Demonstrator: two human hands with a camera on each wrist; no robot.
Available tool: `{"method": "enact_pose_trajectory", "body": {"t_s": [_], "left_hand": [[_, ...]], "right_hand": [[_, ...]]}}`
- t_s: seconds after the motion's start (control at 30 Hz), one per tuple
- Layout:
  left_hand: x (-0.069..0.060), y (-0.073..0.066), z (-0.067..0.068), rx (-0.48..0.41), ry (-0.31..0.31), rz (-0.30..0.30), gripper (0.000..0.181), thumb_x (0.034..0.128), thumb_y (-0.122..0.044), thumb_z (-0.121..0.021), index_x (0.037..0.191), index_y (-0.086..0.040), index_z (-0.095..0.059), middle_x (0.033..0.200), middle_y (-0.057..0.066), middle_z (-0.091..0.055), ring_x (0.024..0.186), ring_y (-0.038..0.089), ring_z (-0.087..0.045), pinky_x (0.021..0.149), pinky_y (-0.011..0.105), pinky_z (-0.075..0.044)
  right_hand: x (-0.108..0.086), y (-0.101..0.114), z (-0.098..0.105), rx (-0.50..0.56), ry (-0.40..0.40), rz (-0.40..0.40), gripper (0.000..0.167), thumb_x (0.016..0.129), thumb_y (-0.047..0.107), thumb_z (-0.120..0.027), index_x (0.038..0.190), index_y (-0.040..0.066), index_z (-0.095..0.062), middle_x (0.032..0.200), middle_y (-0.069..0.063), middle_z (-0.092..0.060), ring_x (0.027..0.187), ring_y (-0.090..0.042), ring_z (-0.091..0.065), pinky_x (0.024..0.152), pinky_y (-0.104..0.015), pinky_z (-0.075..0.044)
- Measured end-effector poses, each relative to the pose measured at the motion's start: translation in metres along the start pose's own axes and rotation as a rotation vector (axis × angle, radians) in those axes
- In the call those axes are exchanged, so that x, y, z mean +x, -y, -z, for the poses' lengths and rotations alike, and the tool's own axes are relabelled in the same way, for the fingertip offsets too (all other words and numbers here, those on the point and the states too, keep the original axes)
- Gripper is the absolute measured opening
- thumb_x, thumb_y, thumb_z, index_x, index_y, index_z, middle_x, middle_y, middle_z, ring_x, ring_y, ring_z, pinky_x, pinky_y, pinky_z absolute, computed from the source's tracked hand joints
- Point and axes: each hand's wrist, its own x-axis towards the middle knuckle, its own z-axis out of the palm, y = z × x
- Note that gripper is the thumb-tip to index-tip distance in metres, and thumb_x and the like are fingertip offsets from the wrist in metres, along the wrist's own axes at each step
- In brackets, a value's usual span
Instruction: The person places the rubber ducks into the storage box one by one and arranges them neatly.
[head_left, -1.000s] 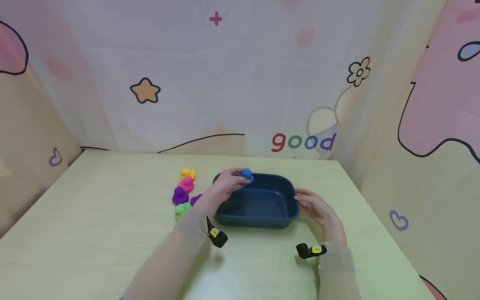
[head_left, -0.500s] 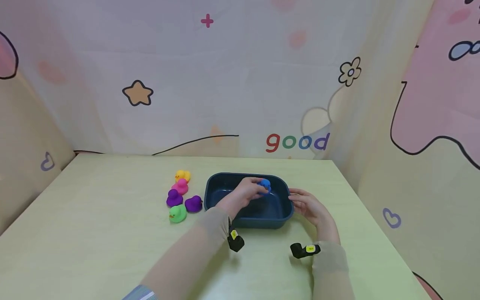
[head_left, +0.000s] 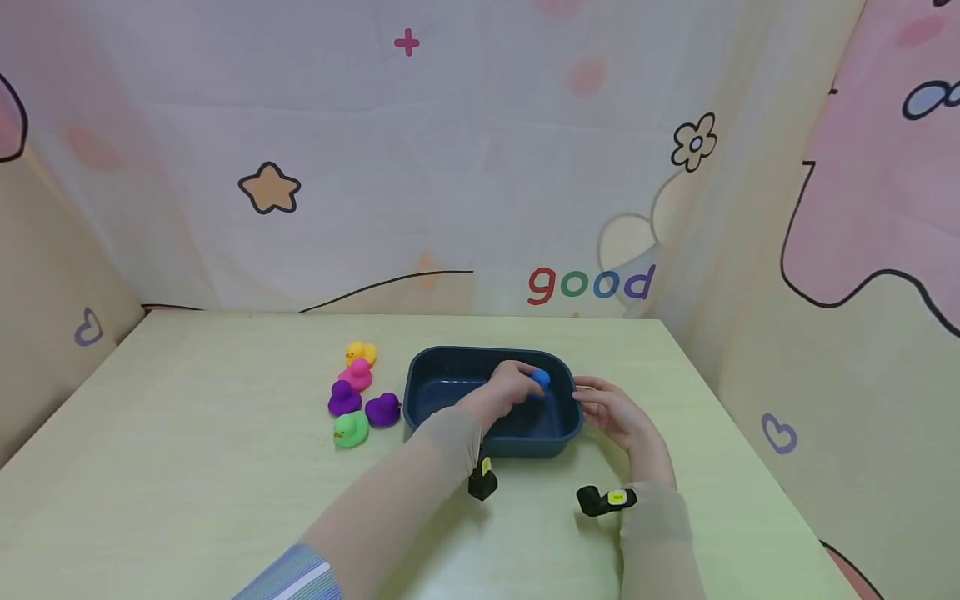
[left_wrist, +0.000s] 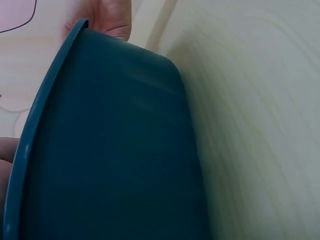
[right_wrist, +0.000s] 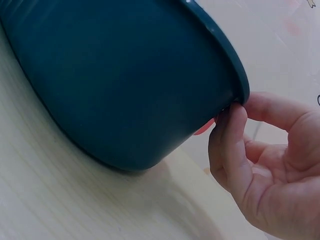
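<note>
My left hand pinches a blue rubber duck down inside the dark blue plastic tub, toward its right end. Part of that duck is hidden by the fingers. In the left wrist view the tub's wall fills much of the picture and hides most of this hand. At the tub's right end my right hand touches the outside just below the rim with its fingertips. The right wrist view shows this hand beside the rim, its fingers fairly straight.
Left of the tub stand several rubber ducks: a yellow one, a pink one, two purple ones, including a left one and a right one, and a green one. The pale table meets a printed cloth backdrop.
My left hand has carried the blue duck from above the tub's back rim rightward and down into the tub. The right hand stays at the tub's end. The head view has shifted slightly.
</note>
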Motion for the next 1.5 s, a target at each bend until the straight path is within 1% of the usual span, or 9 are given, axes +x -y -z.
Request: {"method": "enact_pose_trajectory", "body": {"t_s": [0.2,0.6,0.87,1.03,1.1,1.2,1.3,1.33,1.5], "left_hand": [[0.003,0.004,-0.008,0.073,-0.046,0.016,0.038,0.0796,0.004,-0.075,0.117,0.002,-0.068,0.12,0.016,-0.065,0.108,0.027,-0.061,0.102,0.039,-0.049],[-0.001,0.011,-0.012,0.259,-0.1,-0.067,0.031,0.0753,0.001,-0.079,0.106,-0.002,-0.073,0.113,0.013,-0.068,0.106,0.027,-0.06,0.097,0.034,-0.05],[-0.001,0.009,-0.01,0.345,-0.149,-0.073,0.037,0.0695,0.003,-0.082,0.104,-0.005,-0.074,0.112,0.012,-0.068,0.108,0.028,-0.056,0.097,0.035,-0.046],[-0.002,0.007,-0.004,0.336,-0.079,-0.073,0.054,0.068,0.003,-0.082,0.119,-0.003,-0.065,0.122,0.015,-0.063,0.109,0.027,-0.056,0.097,0.037,-0.05],[0.007,0.011,0.0,0.359,-0.051,-0.096,0.061,0.0669,-0.005,-0.086,0.123,-0.003,-0.062,0.124,0.015,-0.061,0.109,0.027,-0.056,0.097,0.037,-0.05],[0.005,0.006,0.012,0.387,0.012,-0.107,0.07,0.0696,-0.012,-0.086,0.131,-0.001,-0.054,0.132,0.017,-0.057,0.115,0.029,-0.053,0.102,0.039,-0.047],[-0.002,0.002,0.03,0.378,0.096,-0.121,0.076,0.0744,-0.017,-0.085,0.138,-0.001,-0.047,0.138,0.018,-0.052,0.123,0.03,-0.051,0.107,0.043,-0.043],[-0.013,-0.005,0.037,0.375,0.128,-0.101,0.075,0.0783,-0.015,-0.081,0.141,0.0,-0.043,0.142,0.02,-0.049,0.128,0.032,-0.048,0.11,0.046,-0.04],[-0.029,-0.014,0.079,0.351,0.253,-0.143,0.068,0.0877,-0.019,-0.072,0.145,-0.002,-0.04,0.146,0.02,-0.045,0.132,0.033,-0.046,0.112,0.049,-0.038]], "right_hand": [[0.0,0.001,0.0,0.002,0.002,0.004,0.019,0.101,0.004,-0.046,0.118,0.007,-0.05,0.088,0.009,-0.07,0.075,-0.001,-0.066,0.072,-0.016,-0.055],[0.0,-0.001,0.0,0.019,0.005,-0.003,0.019,0.1,0.003,-0.046,0.118,0.007,-0.051,0.087,0.009,-0.07,0.075,-0.001,-0.066,0.071,-0.016,-0.054],[0.001,-0.001,0.0,0.02,-0.006,-0.007,0.019,0.1,0.001,-0.046,0.117,0.007,-0.05,0.087,0.008,-0.069,0.073,-0.001,-0.066,0.07,-0.016,-0.055],[0.0,-0.002,0.001,0.025,-0.005,-0.003,0.019,0.1,0.001,-0.046,0.117,0.008,-0.051,0.088,0.007,-0.069,0.074,-0.001,-0.066,0.071,-0.016,-0.055],[0.0,-0.002,0.001,0.029,-0.004,-0.002,0.019,0.1,0.001,-0.046,0.116,0.008,-0.051,0.087,0.007,-0.069,0.074,-0.001,-0.066,0.07,-0.016,-0.055],[0.0,-0.001,0.001,0.037,-0.002,-0.001,0.018,0.1,0.0,-0.046,0.115,0.009,-0.052,0.087,0.007,-0.07,0.074,-0.002,-0.066,0.07,-0.017,-0.055],[-0.001,0.0,0.001,0.041,0.001,-0.002,0.018,0.1,0.001,-0.046,0.115,0.009,-0.052,0.087,0.007,-0.07,0.074,-0.002,-0.066,0.071,-0.017,-0.055],[-0.001,0.0,0.001,0.042,0.001,-0.003,0.018,0.1,0.001,-0.047,0.115,0.009,-0.052,0.087,0.007,-0.07,0.074,-0.002,-0.066,0.071,-0.017,-0.055],[0.0,-0.001,0.001,0.032,0.001,-0.004,0.022,0.1,0.002,-0.048,0.121,0.005,-0.05,0.088,0.007,-0.07,0.075,-0.003,-0.067,0.071,-0.017,-0.055]]}}
